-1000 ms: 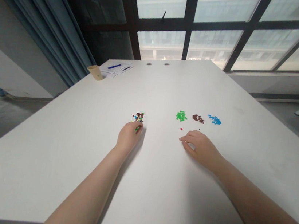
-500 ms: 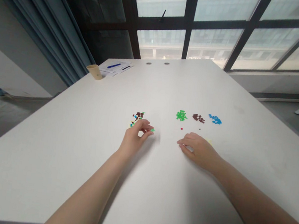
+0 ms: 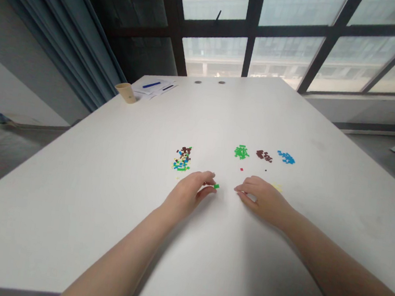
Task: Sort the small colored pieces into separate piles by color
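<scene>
Between the thumb and fingertips of my left hand [image 3: 192, 189] is a small flat green piece [image 3: 216, 186], held just over the table. My right hand [image 3: 263, 195] rests on the table to the right, thumb and fingertips drawn together; whether anything is pinched there is too small to make out. Behind my left hand lies a mixed pile [image 3: 181, 160] of brown, blue, green and yellow pieces. Beyond my right hand are a green pile [image 3: 241, 152], a brown pile [image 3: 264, 156] and a blue pile [image 3: 286, 158]. Yellow pieces [image 3: 277, 187] show partly behind my right hand.
A single red piece [image 3: 241, 169] and a tiny dark piece [image 3: 266, 170] lie in front of the sorted piles. At the white table's [image 3: 101, 213] far left stand a tan cup [image 3: 126, 93] and papers [image 3: 146, 92] with a blue pen [image 3: 151, 85] on them.
My left hand has moved right and nearer to me with the green piece, away from the mixed pile, which now shows more fully. My right hand has stayed nearly still.
</scene>
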